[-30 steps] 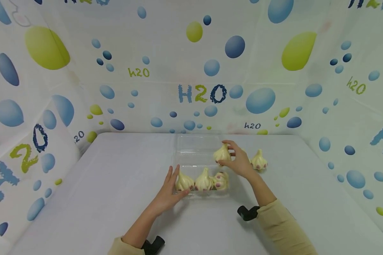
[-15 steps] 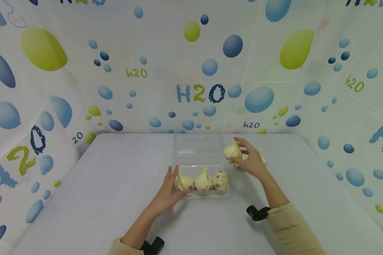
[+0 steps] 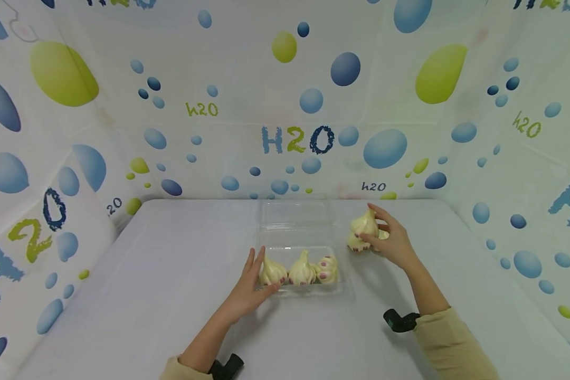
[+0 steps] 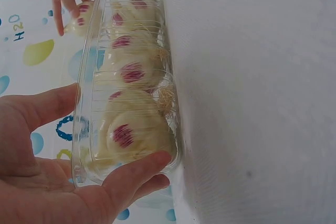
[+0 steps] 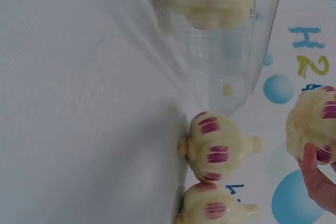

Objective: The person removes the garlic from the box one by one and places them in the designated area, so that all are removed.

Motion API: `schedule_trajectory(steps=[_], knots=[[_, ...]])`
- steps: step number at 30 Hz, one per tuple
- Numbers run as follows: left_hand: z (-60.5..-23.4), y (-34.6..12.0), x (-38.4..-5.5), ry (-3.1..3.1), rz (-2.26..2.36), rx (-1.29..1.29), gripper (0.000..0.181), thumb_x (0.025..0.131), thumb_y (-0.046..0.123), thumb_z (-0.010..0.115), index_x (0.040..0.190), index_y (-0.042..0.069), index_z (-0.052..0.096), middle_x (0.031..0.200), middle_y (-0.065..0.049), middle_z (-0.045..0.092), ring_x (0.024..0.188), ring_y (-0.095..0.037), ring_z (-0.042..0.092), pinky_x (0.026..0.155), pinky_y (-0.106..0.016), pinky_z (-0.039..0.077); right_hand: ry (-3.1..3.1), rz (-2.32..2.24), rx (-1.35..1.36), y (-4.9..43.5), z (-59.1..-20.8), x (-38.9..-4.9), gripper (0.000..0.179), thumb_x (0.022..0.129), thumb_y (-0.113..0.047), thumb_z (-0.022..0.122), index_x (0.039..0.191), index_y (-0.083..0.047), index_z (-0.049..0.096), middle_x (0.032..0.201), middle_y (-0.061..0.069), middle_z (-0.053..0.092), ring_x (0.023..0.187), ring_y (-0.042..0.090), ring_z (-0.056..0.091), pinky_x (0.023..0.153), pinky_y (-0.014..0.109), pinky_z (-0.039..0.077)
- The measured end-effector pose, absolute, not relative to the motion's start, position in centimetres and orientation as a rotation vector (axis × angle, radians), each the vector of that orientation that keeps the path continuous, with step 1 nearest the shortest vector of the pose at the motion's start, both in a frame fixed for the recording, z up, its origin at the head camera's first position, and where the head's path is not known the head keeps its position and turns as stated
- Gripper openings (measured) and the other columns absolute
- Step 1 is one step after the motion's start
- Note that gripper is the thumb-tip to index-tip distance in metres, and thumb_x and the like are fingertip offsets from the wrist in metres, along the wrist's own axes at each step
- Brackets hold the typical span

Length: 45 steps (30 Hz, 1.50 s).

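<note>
My left hand rests at the left end of a clear plastic container, fingers straight and spread along the end, thumb at its front rim. Three white garlic bulbs with purple marks sit side by side in it. To the right of the container, my right hand holds another garlic bulb by its side, thumb in front. Two more garlic bulbs stand on the table close together: one bulb nearer the container, the other bulb beyond it. In the head view they are partly hidden behind the held bulb and my right hand.
The container's clear lid lies folded back behind it. A white cloth covers the table. Behind stands a backdrop printed with blue and green drops. Dark wrist cameras hang below both wrists.
My right hand has moved right with the garlic bulb, from the container's right back corner to beside the bulbs on the table. My left hand stays at the container.
</note>
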<state>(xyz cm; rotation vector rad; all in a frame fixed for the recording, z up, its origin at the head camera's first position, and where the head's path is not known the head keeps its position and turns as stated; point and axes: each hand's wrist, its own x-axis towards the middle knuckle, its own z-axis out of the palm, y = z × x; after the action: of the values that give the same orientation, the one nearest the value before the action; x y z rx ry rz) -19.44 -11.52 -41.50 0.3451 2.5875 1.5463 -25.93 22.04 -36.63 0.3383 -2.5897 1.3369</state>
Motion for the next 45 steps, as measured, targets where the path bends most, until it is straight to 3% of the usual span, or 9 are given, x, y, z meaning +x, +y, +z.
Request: schedule_trajectory(steps=[20, 34, 37, 40, 42, 45], knots=[[-41.5, -11.6, -19.5, 2.582, 1.559, 0.345, 0.084, 0.085, 0.024, 0.065, 0.148, 0.015, 0.009, 0.151, -0.017, -0.007, 0.135, -0.042, 0.005, 0.099, -0.064, 0.017, -2.580, 1.313, 0.310, 25.8, -36.8, -25.6, 0.071, 0.083, -0.018, 0.069, 0.143, -0.014, 0.032, 0.133, 0.027, 0.038, 0.114, 0.048, 0.042, 0.081, 0.058, 0.043], [-41.6, -11.7, -19.5, 2.573, 1.575, 0.354, 0.084, 0.085, 0.023, 0.065, 0.148, 0.014, 0.009, 0.151, -0.018, -0.008, 0.132, -0.045, 0.018, 0.099, -0.060, 0.022, -2.545, 1.301, 0.325, 28.5, -37.2, -26.0, 0.071, 0.083, -0.014, 0.068, 0.143, -0.013, 0.030, 0.137, 0.026, 0.034, 0.114, 0.048, 0.041, 0.086, 0.058, 0.040], [-41.6, -11.6, -19.5, 2.568, 1.577, 0.351, 0.084, 0.085, 0.023, 0.065, 0.148, 0.015, 0.009, 0.151, -0.018, -0.008, 0.131, -0.045, 0.019, 0.099, -0.060, 0.022, -2.552, 1.282, 0.310, 28.9, -37.3, -25.9, 0.070, 0.084, -0.015, 0.067, 0.143, -0.013, 0.031, 0.136, 0.026, 0.035, 0.114, 0.048, 0.042, 0.084, 0.053, 0.044], [-41.6, -11.6, -19.5, 2.567, 1.577, 0.349, 0.084, 0.085, 0.023, 0.065, 0.148, 0.015, 0.009, 0.151, -0.018, -0.008, 0.131, -0.045, 0.019, 0.099, -0.060, 0.023, -2.555, 1.268, 0.312, 29.4, -37.4, -26.0, 0.069, 0.083, -0.014, 0.068, 0.143, -0.012, 0.032, 0.136, 0.026, 0.035, 0.114, 0.048, 0.042, 0.081, 0.031, 0.048], [-41.5, -11.6, -19.4, 2.568, 1.575, 0.349, 0.084, 0.085, 0.024, 0.065, 0.148, 0.016, 0.010, 0.151, -0.018, -0.007, 0.131, -0.045, 0.019, 0.099, -0.060, 0.023, -2.555, 1.256, 0.318, 29.7, -37.6, -26.1, 0.069, 0.083, -0.012, 0.068, 0.142, -0.011, 0.033, 0.137, 0.025, 0.035, 0.115, 0.047, 0.041, 0.078, 0.018, 0.045], [-41.6, -11.5, -19.4, 2.567, 1.575, 0.348, 0.084, 0.085, 0.024, 0.065, 0.148, 0.016, 0.010, 0.151, -0.018, -0.007, 0.131, -0.045, 0.020, 0.099, -0.059, 0.025, -2.554, 1.246, 0.332, 30.3, -37.8, -26.2, 0.068, 0.083, -0.010, 0.068, 0.141, -0.009, 0.033, 0.137, 0.025, 0.034, 0.115, 0.048, 0.040, 0.083, 0.026, 0.047]])
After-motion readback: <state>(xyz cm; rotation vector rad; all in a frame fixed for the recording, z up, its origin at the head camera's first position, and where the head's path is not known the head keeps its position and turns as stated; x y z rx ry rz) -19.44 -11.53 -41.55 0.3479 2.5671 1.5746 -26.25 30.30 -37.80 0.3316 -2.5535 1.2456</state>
